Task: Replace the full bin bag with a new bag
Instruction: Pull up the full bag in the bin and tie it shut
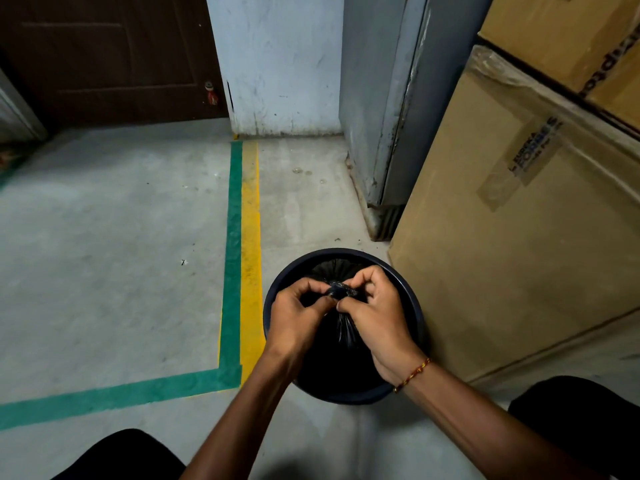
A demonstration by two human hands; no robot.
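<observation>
A round dark plastic bin (pixel 346 258) stands on the grey concrete floor (pixel 121 254), wedged close against a large brown cardboard box (pixel 519 254) on its right, with the box's lower corner just beside the rim. Behind that box a second cardboard box (pixel 561 32) sits higher, and a grey metal cabinet edge (pixel 381 116) runs down to the floor beyond the bin. To the left the floor lies open, crossed by a green painted stripe (pixel 235 237) with a yellow painted stripe (pixel 251 237) alongside; the green one turns a corner and runs off to the left edge. A whitewashed wall pillar (pixel 277 64) and a dark brown wooden door (pixel 104 53) close off the far side.

Inside the bin sits a black plastic bin bag (pixel 341 337), its top gathered into a tight bunched neck (pixel 341 292) near the middle of the opening, pleats running down from it. What the bag holds cannot be seen.

The person's left hand (pixel 298 320) pinches the neck from the left, thumb and fingers closed on the plastic. The right hand (pixel 375 317), with a red-and-yellow thread bracelet (pixel 414 374) at the wrist, pinches it from the right, fingers curled in. Both forearms reach over the bin's near rim, and dark-clothed knees (pixel 121 455) show at the bottom corners.
</observation>
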